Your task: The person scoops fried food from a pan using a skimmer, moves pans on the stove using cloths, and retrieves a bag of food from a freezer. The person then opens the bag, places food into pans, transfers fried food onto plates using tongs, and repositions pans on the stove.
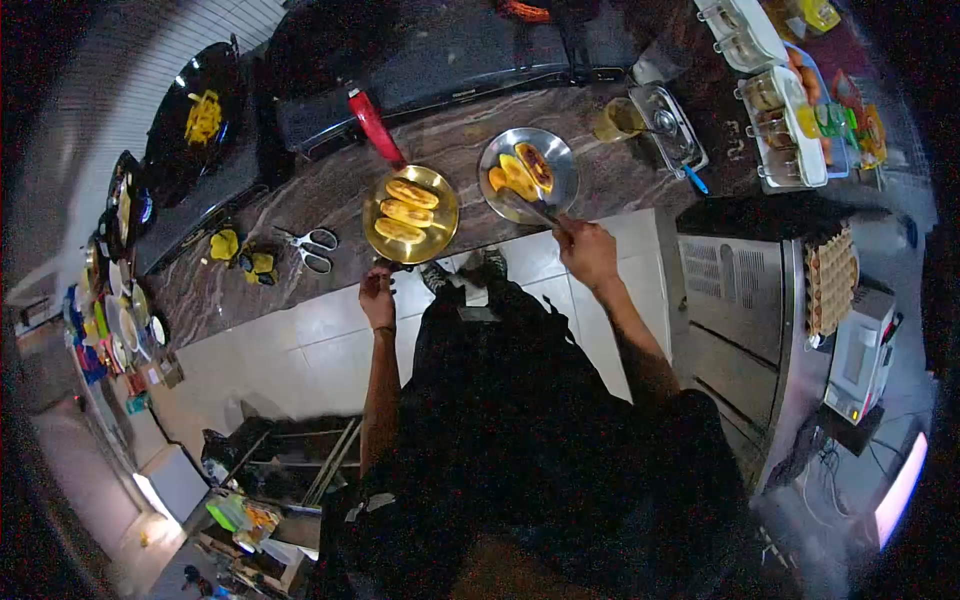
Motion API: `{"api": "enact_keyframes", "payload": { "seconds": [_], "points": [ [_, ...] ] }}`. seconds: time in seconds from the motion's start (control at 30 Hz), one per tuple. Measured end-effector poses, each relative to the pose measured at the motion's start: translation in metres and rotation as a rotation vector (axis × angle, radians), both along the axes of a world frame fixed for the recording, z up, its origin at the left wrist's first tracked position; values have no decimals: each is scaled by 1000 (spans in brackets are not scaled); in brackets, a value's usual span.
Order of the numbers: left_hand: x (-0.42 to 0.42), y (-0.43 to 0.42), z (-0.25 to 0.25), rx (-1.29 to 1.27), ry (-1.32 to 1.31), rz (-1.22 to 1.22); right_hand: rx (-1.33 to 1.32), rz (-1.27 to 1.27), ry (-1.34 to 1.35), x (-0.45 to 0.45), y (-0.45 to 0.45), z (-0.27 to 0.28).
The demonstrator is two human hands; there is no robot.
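My left hand [377,297] is at the counter's front edge, just below a round gold-coloured dish [450,212], its fingers curled around something dark that I cannot make out. Three browned yellow pieces, like halved plantains [407,213], lie side by side in that dish. In my right hand [588,250] is the dark handle of a flat metal utensil [537,209], knife or spatula I cannot tell. Its front end reaches over a silver plate [567,182], which holds several similar yellow pieces [519,176]. A long red thing [375,125] meets the gold dish's far rim.
Scissors [312,248] and yellow-and-dark peels [258,265] lie on the marbled counter [290,205] at left. A dark pan with yellow food [203,117] sits farther left. A glass [618,120], a metal tray [672,130] and white containers [785,130] stand at right.
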State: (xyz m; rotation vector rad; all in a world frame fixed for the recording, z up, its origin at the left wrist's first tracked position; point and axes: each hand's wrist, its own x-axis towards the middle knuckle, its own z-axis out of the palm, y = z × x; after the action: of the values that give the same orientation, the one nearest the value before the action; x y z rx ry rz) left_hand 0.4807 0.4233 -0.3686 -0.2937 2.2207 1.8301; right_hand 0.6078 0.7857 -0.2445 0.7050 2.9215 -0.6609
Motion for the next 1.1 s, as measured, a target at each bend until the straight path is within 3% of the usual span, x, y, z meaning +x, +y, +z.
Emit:
{"api": "enact_keyframes", "payload": {
  "seconds": [0.07, 0.1, 0.23, 0.33, 0.4, 0.47, 0.5, 0.6, 0.63, 0.7, 0.73, 0.77, 0.8, 0.83, 0.87, 0.9, 0.97, 1.07, 1.1],
  "points": [
    [-1, 6, 0, 18, -33, 24, 33, -91, -147, 3, -11, -4],
    [-5, 9, 0, 26, -46, 36, 41, -114, -37, 6, -16, -4],
    [-13, 4, -14, 89, -147, -8, 6, -176, -66, 8, -16, 0],
    [-24, 0, -33, 197, -272, 26, -126, -175, 27, -1, -12, 26],
    [-18, 20, 10, 392, -305, 128, -182, -180, 194, -25, -6, 28],
    [-21, 22, -14, 311, -258, 116, -239, -134, 365, -74, 3, 44],
    [-17, 29, 6, 561, -225, 210, -267, -67, 282, -100, 8, 62],
    [-24, 20, -45, 164, -220, 93, -71, -167, 411, -183, 19, 30],
    [-17, 25, -25, 210, -236, 69, -60, -184, 448, -203, 22, 25],
    [-19, 27, -42, -250, -209, -130, 63, -175, 622, -226, 36, -12],
    [-20, 5, -101, -88, -206, -139, 112, -156, 713, -235, 37, -23],
    [-20, -5, -126, 75, -214, -147, -16, -316, 500, -219, 25, 10],
    [-13, -20, -150, 843, -595, 324, -78, -253, 477, -198, 33, -5],
    [-2, 1, -123, 144, -274, 43, -144, -192, 452, -175, 40, -18],
    [10, 24, -92, -689, -61, -68, -159, -123, 441, -166, 45, -30],
    [19, 32, -83, -411, -105, 203, -159, -74, 446, -153, 42, -35],
    [27, 19, -142, -189, -189, 257, -170, -2, 462, -145, 47, -47],
    [42, 29, 1, -156, -89, 528, -183, 68, 444, -158, 51, -55],
    [40, 27, 0, -181, -150, 585, -197, 76, 432, -160, 50, -55]
  ]
}}
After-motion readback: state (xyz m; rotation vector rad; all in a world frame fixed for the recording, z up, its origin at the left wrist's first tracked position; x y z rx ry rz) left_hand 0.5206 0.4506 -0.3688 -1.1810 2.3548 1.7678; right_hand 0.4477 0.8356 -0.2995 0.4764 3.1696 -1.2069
